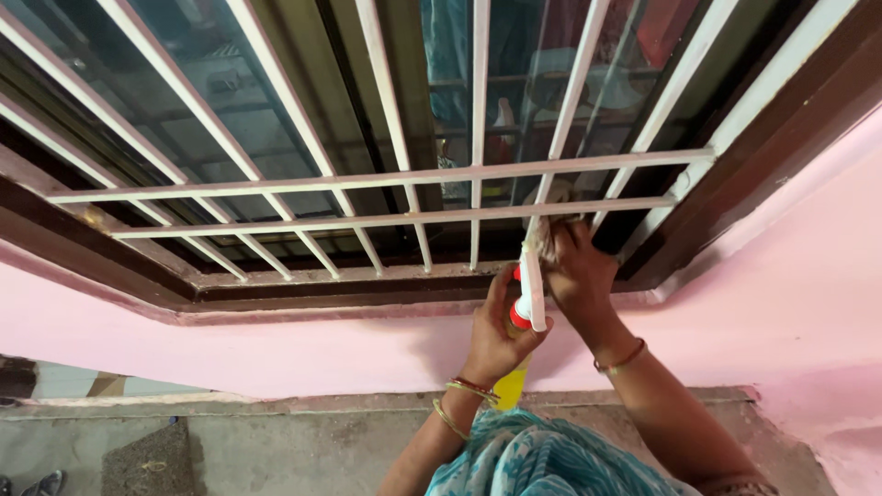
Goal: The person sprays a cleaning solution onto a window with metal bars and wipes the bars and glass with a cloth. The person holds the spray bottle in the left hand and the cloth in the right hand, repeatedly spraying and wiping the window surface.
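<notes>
Head view: the grille point(404, 174) of white bars fills the upper half, set in a dark brown frame point(276, 289) with pink wall point(230, 340) below and to the right. Behind the bars, at 12 o'clock, glass shows dim shapes, a blue cloth and something red, too murky to name.

The left hand point(496, 335) sits just below centre, at 6 o'clock from the lower crossbar, fingers wrapped round a bottle point(511, 386) with a yellow body and a red and white spray head. Most of the bottle is covered by the palm and wrist; only the yellow base shows under the bangles point(473, 390).

The right hand point(574, 276) is at 2 o'clock from the left, touching it. Its fingers are bunched on a pale rag point(544, 241) pressed to an upright bar where it meets the lower crossbar. The rag is mostly hidden by the fingers and the bar in front.

At 6 o'clock a teal patterned cloth point(542, 459) cuts off both forearms. A grey floor point(276, 441) runs along the bottom, with a dark mat point(152, 459) at 8 o'clock and a shoe tip cut by the left corner.
</notes>
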